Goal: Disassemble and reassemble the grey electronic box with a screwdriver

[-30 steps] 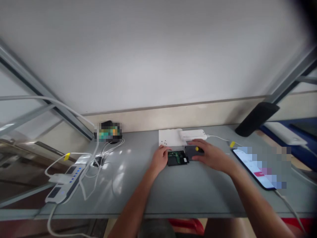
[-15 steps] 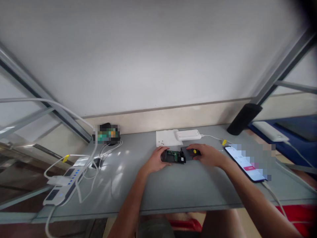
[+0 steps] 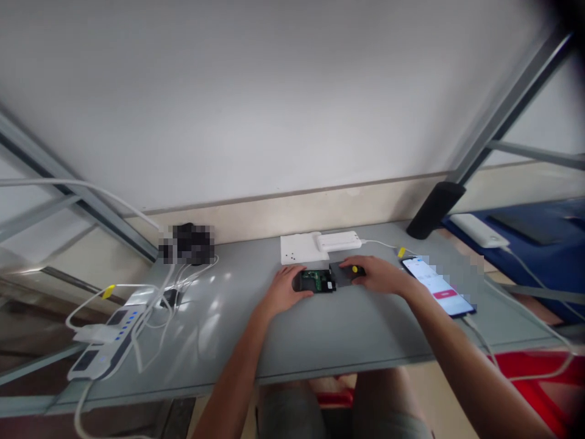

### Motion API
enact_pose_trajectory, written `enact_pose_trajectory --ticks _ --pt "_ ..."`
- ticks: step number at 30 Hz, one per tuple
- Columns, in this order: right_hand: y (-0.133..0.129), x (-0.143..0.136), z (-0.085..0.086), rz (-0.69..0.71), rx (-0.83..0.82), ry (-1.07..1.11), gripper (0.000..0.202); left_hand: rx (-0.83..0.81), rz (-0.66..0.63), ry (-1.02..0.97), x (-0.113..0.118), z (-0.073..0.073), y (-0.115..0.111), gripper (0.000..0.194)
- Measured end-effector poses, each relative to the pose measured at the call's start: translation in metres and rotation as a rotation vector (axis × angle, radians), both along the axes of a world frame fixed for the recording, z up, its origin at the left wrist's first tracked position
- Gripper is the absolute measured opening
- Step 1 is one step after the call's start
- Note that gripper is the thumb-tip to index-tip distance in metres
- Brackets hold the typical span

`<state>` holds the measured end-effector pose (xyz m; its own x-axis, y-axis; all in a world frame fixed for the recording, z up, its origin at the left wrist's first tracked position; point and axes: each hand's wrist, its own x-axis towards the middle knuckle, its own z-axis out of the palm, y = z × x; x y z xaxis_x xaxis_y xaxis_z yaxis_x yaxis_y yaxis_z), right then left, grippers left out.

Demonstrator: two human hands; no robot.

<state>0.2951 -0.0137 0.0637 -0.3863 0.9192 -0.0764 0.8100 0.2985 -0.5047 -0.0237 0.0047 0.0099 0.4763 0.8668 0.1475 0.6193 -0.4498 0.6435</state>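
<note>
My left hand (image 3: 284, 289) is closed around the left end of a black electronic device (image 3: 298, 281) lying on the grey tabletop. Its casing is open and a green circuit board (image 3: 312, 278) shows inside, with a small white square near the right end. A dark grey flat piece (image 3: 340, 275) lies against the device's right end. My right hand (image 3: 377, 275) rests over that piece, its curled fingers around a small black object with a yellow round end (image 3: 355, 269). Its full shape is hidden by the fingers.
Behind the hands lie a white sheet (image 3: 297, 244) with several small dark specks and a white power bank-like box (image 3: 339, 241). A lit phone (image 3: 436, 286) is at right, a black cylinder (image 3: 436, 210) behind it. A power strip (image 3: 107, 341) and cables lie left.
The view has shifted slightly, moving the scene left and up. The device looks flatter and more level, with the dark grey piece still beside it. Both hands keep their holds.
</note>
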Motion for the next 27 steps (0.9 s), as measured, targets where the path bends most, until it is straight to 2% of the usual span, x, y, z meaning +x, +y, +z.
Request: enact_pose_trajectory --ticks 5,11,16,20,24,27 --pt "-0.006 -0.005 0.003 -0.011 0.007 -0.014 0.051 0.088 -0.002 0.013 0.009 -0.001 -0.005 0.062" --pt "-0.011 -0.008 -0.009 -0.045 0.078 -0.011 0.056 0.067 -0.005 -0.038 0.013 0.002 -0.007 0.058" --pt "-0.001 0.0 -0.006 -0.044 0.062 -0.005 0.053 0.025 -0.022 -0.044 0.011 0.008 -0.008 0.062" --pt "0.004 -0.012 0.0 0.005 0.01 0.0 0.05 0.015 -0.032 -0.041 0.01 0.006 -0.008 0.069" --pt "0.0 -0.029 -0.007 0.066 0.018 0.042 0.055 0.045 0.009 -0.04 0.011 0.0 -0.009 0.077" --pt "-0.008 -0.035 -0.014 0.035 0.057 0.023 0.06 0.06 0.029 -0.023 0.013 -0.003 -0.01 0.078"
